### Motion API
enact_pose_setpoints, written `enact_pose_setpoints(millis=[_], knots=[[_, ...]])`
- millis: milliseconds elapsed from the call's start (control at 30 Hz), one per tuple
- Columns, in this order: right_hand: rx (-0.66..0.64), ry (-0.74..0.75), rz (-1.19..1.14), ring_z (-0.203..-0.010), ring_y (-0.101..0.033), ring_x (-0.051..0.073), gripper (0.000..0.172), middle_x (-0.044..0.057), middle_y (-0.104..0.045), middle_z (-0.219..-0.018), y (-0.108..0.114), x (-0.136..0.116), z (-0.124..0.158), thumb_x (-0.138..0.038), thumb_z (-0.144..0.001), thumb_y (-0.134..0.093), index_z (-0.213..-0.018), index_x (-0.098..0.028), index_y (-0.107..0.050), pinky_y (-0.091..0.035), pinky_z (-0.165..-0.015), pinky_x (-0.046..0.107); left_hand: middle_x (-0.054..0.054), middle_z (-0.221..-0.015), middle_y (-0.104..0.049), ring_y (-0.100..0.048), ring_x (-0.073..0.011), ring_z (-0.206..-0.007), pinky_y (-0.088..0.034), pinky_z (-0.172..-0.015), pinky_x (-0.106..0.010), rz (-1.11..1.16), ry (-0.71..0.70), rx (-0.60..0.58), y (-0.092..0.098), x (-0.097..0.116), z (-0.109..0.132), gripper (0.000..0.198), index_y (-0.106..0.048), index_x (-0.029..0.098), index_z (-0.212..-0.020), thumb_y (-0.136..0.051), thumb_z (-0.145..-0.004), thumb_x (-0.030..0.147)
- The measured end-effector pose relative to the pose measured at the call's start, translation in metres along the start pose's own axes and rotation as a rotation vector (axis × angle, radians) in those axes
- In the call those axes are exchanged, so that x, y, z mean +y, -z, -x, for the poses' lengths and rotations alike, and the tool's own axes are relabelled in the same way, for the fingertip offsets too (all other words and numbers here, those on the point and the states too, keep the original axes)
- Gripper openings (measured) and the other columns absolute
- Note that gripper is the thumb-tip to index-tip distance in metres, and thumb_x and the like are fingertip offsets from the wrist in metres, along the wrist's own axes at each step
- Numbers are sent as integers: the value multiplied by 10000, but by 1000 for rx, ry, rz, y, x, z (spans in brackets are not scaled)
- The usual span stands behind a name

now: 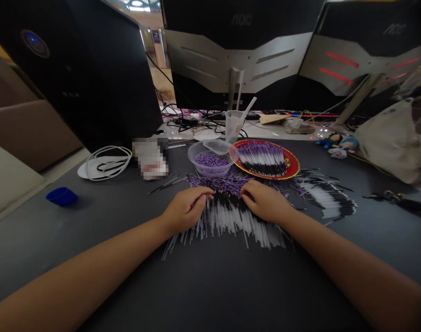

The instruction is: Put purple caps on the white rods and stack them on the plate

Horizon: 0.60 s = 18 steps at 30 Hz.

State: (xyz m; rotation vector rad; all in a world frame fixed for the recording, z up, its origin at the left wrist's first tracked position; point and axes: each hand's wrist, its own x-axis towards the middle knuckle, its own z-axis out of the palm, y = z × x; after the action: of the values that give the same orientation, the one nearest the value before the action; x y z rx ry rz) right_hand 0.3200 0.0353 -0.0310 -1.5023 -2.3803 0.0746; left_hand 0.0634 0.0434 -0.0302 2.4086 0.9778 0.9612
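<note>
A spread of thin sticks [227,219], whitish at the near end and black toward the far end, lies on the dark table in front of me. At the left of their black ends is my left hand [187,208], thumb and fingers pinched together; whatever is between them is too small to make out. My right hand [265,201] rests over the right side of the same sticks with its fingers curled down, and its fingertips are partly hidden. Just beyond both hands lie loose small purple pieces [231,182]. More of these fill a clear plastic bowl [213,171].
A red plate [293,167] holds purple-ended sticks [262,159]. Another stick bundle [326,198] lies right. Around them are a plastic cup [233,127], a blue cup-like object [61,197], a coiled white cable [108,161], keys [390,197] and a bag [393,138]. Monitors [241,41] stand behind.
</note>
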Motion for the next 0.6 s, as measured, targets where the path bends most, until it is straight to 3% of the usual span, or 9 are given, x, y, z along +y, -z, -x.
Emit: enact_pose_setpoints(millis=[67, 133, 300, 433, 600], knots=[[25, 0, -25, -829, -562, 198, 105, 69, -590, -911, 3, -3, 0, -216, -866, -449, -868, -189, -550, -430, -751, 324, -48, -975, -674, -613, -144, -908, -474, -824, -282, -17, -61, 7, 1, 0, 1, 269, -569, 168, -1091, -397, -885, 178], [45, 0, -98, -818, -559, 195, 98, 65, -600, -890, 6, -6, 1, -208, -866, -453, -869, -185, -549, -432, -742, 323, -53, -979, -667, -607, -145, -890, -476, -816, -290, -55, -114, 9, 1, -1, 1, 262, -564, 168, -1102, -427, -881, 189], [60, 4, -366, -871, -565, 181, 256, 73, -612, -964, 14, -20, 3, -177, -883, -447, -1119, -191, -546, -443, -773, 323, -50, -852, -635, -563, -141, -774, -463, -733, -286, -201, -241, 0, 1, -2, 0, 217, -594, 169, -1055, -462, -889, 217], [40, 64, -535, -918, -558, 169, 182, 52, -603, -949, 15, -35, 7, -154, -881, -451, -975, -207, -598, -437, -827, 325, -68, -876, -601, -532, -171, -840, -437, -752, -315, -364, -335, 48, 2, 0, 1, 185, -621, 188, -987, -470, -885, 217], [-38, -130, -965, -502, -538, 88, 50, -34, -536, -694, 13, -49, 14, -239, -864, -518, -904, -210, -516, -434, -476, 230, -40, -777, -602, -509, -150, -713, -394, -666, -291, -510, -419, -17, 2, 5, 0, 176, -590, 173, -987, -440, -902, 209]])
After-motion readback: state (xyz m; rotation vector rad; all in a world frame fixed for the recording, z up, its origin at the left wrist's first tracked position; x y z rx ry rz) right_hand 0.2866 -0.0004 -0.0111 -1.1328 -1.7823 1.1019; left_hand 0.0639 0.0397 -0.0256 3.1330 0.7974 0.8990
